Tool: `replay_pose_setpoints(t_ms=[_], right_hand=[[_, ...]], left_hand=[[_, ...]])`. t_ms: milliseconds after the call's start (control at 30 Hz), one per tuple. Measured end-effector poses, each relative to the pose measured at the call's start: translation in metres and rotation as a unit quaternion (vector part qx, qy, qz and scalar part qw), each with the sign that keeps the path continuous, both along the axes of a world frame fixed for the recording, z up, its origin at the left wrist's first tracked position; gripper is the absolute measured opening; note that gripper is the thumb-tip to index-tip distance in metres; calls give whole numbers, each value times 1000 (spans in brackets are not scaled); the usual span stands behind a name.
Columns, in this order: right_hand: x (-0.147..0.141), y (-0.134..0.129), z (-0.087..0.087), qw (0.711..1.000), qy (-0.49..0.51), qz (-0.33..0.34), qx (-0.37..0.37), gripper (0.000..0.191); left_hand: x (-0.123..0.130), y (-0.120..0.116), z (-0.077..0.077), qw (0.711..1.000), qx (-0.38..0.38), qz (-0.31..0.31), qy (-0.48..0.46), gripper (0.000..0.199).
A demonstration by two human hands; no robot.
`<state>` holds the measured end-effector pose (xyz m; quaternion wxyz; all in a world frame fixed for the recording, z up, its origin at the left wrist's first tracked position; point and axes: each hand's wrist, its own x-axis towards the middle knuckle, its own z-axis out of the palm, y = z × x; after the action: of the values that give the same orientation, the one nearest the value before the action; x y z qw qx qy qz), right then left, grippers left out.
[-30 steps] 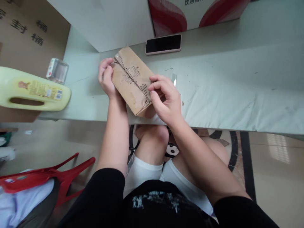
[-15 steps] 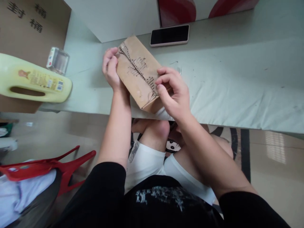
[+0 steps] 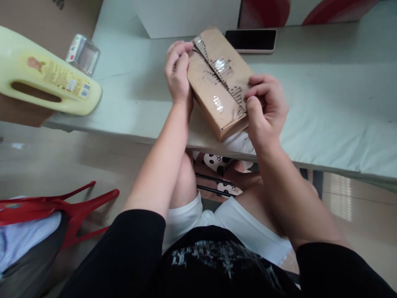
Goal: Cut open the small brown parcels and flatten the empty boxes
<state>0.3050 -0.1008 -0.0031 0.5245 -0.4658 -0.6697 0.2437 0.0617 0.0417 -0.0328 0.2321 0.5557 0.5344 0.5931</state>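
A brown cardboard box (image 3: 206,82) lies at a slant on the cloth-covered table near its front edge. Its top has a ragged dark seam, torn patches and glossy clear tape. My left hand (image 3: 179,72) grips the far left corner, fingers bent over the edge. At the opposite, near right end, my right hand (image 3: 269,109) has its fingers curled and its thumb at the end of the seam. Whether those fingertips pinch a bit of tape or only the box edge is too small to tell.
A phone (image 3: 251,40) lies just behind the box, before a white and red carton (image 3: 192,18). To the left are a yellow jug (image 3: 46,74), a small clear box (image 3: 83,54) and a large carton (image 3: 27,109). A red chair (image 3: 80,211) stands at lower left.
The camera view has shifted, so the box and both hands appear farther right and slightly higher. Both hands keep nearly the same places on the box.
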Motion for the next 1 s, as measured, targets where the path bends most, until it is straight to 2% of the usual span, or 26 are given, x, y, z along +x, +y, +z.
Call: replay_pose_setpoints(t_ms=[167, 400, 567, 667, 867, 1000], right_hand=[[-4, -4, 6, 999, 4, -26, 25, 25], [-20, 3, 24, 997, 57, -52, 13, 16], [-28, 9, 25, 989, 121, -79, 45, 19], [-24, 7, 26, 989, 112, -77, 55, 22], [-19, 0, 34, 993, 83, -85, -6, 20], [-21, -1, 35, 993, 82, -90, 0, 20]], left_hand=[[12, -13, 15, 998, -12, 19, -61, 37], [13, -28, 16, 999, 6, 16, -34, 29], [18, -30, 18, 999, 26, 35, 3, 27], [21, -31, 19, 998, 39, 42, 12, 29], [21, -37, 22, 998, 61, 20, -22, 27], [17, -47, 39, 998, 60, -18, 20, 24]])
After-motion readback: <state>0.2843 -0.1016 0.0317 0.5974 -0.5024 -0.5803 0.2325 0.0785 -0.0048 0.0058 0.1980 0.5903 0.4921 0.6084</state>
